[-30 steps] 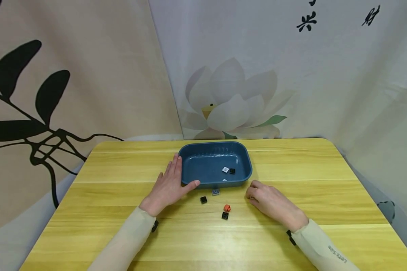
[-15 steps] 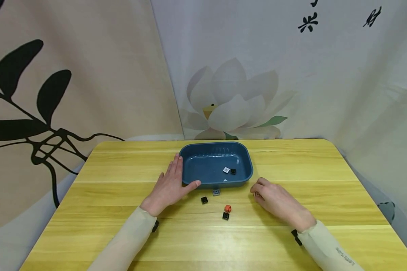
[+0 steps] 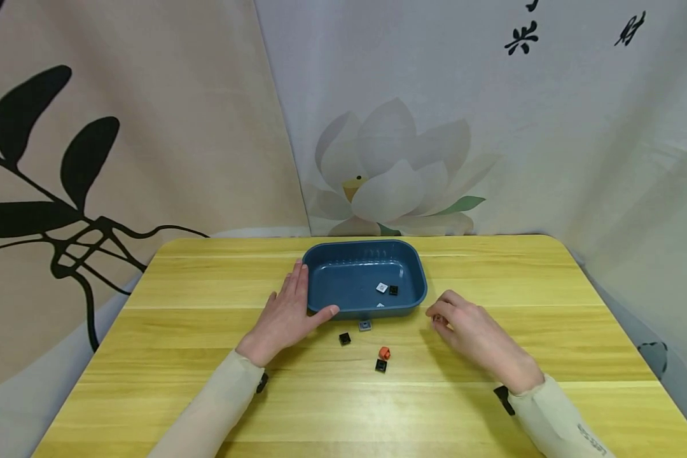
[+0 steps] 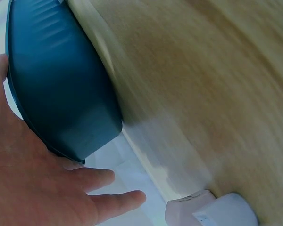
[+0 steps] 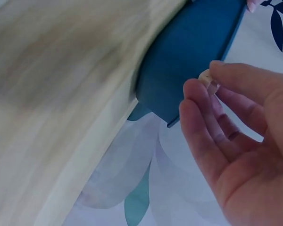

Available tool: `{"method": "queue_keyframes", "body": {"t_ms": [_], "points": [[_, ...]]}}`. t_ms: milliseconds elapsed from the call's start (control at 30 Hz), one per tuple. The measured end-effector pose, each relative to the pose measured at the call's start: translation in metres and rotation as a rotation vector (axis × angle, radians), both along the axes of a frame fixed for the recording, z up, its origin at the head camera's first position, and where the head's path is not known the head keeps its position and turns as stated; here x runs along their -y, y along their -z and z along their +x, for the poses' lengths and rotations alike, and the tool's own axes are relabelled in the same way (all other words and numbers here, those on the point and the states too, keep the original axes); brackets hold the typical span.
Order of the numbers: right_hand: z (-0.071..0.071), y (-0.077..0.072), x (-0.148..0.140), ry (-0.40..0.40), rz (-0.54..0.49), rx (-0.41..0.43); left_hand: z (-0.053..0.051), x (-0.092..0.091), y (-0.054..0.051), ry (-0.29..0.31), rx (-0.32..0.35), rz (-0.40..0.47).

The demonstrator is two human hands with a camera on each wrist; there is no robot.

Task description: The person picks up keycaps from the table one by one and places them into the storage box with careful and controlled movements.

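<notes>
A blue rectangular tray (image 3: 349, 313) stands at the table's far middle. My left hand (image 3: 283, 318) lies along its left end, thumb over the front left corner, fingers straight; in the left wrist view the palm (image 4: 33, 174) is beside the tray wall. Just right of the tray, my right hand (image 3: 475, 331) pinches a small pale beige piece (image 5: 208, 81) between thumb and fingertips; fingers partly hide it, so its kind is unclear. Inside the tray are a white square piece (image 3: 381, 287), a black one (image 3: 394, 290) and a white bit (image 3: 380, 305) near the front wall.
In front of the tray, a grey square piece (image 3: 364, 326), a black piece (image 3: 345, 339), an orange piece (image 3: 384, 352) and another black piece (image 3: 381, 366) lie on the wooden table (image 3: 298, 407). A printed curtain (image 3: 206, 127) hangs behind the table.
My right hand has shifted right and a little away from me, with the pale piece coming into view between its fingers. The left hand and tray look the same.
</notes>
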State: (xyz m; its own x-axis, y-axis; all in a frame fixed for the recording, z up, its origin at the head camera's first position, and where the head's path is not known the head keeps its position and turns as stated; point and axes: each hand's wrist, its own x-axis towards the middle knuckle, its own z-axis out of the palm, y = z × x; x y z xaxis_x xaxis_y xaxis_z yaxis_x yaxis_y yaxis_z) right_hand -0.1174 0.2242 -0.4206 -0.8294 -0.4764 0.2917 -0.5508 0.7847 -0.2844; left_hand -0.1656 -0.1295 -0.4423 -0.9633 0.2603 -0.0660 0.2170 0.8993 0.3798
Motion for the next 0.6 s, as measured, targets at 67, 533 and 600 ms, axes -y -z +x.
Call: {"method": "queue_keyframes", "body": {"t_ms": [67,533,600], "points": [[-0.001,-0.002,0.001,-0.004,-0.015,-0.021,0.0,0.0,0.0,-0.002,-0.001,0.002],[-0.008,-0.016,0.015,0.023,-0.068,-0.083,-0.001,0.0,0.001,0.001,0.001,0.0],[-0.01,-0.018,0.018,0.029,-0.077,-0.085,-0.002,0.0,0.001,0.001,0.004,0.0]]}}
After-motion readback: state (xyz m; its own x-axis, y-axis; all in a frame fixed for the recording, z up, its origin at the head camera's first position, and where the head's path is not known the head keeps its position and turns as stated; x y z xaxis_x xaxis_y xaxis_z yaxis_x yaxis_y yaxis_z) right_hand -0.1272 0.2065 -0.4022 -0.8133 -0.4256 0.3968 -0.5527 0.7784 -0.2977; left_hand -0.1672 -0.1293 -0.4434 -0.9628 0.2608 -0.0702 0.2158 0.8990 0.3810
